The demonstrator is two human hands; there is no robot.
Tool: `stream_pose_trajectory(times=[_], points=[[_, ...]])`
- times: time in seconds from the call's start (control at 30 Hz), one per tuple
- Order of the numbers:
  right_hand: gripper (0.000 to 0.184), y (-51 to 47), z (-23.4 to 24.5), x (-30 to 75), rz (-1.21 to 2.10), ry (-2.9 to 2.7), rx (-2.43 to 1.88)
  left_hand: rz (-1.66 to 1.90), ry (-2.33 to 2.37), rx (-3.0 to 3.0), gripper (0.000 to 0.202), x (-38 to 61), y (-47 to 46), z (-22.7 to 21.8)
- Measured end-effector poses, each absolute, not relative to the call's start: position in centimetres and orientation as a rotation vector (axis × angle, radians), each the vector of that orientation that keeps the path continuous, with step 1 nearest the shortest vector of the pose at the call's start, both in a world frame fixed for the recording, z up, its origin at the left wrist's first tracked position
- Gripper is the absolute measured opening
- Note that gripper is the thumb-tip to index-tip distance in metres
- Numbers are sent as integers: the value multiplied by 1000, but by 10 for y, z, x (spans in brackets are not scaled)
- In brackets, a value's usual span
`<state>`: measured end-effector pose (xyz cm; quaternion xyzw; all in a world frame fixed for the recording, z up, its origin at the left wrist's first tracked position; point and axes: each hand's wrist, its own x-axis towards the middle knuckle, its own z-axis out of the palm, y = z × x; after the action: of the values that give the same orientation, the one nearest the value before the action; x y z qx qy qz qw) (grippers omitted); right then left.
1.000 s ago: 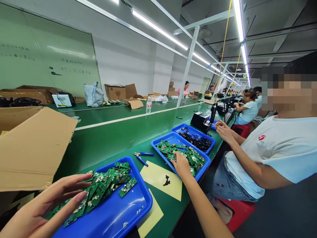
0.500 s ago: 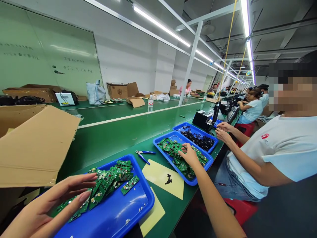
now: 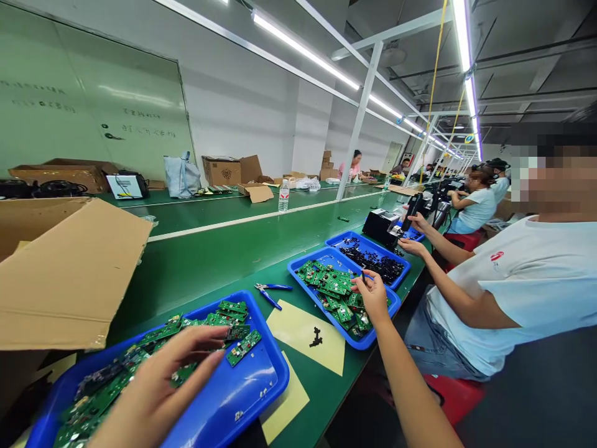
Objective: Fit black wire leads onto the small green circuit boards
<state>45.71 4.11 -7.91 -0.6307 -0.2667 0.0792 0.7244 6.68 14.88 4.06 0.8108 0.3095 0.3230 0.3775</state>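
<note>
Our left hand (image 3: pixel 158 392) lay flat, fingers spread, on the boards (image 3: pixel 205 330) in the near tray (image 3: pixel 242 398); our right hand (image 3: pixel 373 295), over the far tray (image 3: pixel 298 269) on the table (image 3: pixel 224 255), pinched a small dark part (image 3: pixel 363 275)

Green circuit boards (image 3: pixel 219 323) in blue trays (image 3: pixel 261 386); green tabletop (image 3: pixel 209 255); pale yellow sheet (image 3: pixel 298 326); blue-handled pliers (image 3: pixel 270 292); brown cardboard box (image 3: pixel 69 274); black parts (image 3: pixel 377 264).

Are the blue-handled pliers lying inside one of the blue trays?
No, the pliers lie on the green table between the two trays of boards.
</note>
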Motion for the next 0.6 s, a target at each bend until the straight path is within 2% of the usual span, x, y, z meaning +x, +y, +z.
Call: stream_pose_trajectory(times=[0.1, 0.17, 0.23, 0.33, 0.47, 0.6], points=[[29, 40, -81, 452, 190, -545, -1327, 535, 517, 2108, 24, 131, 117, 25], [29, 41, -81, 447, 191, -522, -1288, 372, 390, 2094, 33, 182, 97, 8], [28, 42, -81, 440, 187, -508, -1247, 343, 355, 2085, 43, 232, 83, -12], [25, 41, -77, 429, 181, -510, -1181, 362, 365, 2069, 33, 292, 76, -38], [20, 32, -67, 418, 158, -522, -1090, 374, 342, 2070, 29, 330, 77, -58], [32, 23, -56, 411, 128, -498, -1020, 389, 342, 2131, 28, 344, 78, -67]])
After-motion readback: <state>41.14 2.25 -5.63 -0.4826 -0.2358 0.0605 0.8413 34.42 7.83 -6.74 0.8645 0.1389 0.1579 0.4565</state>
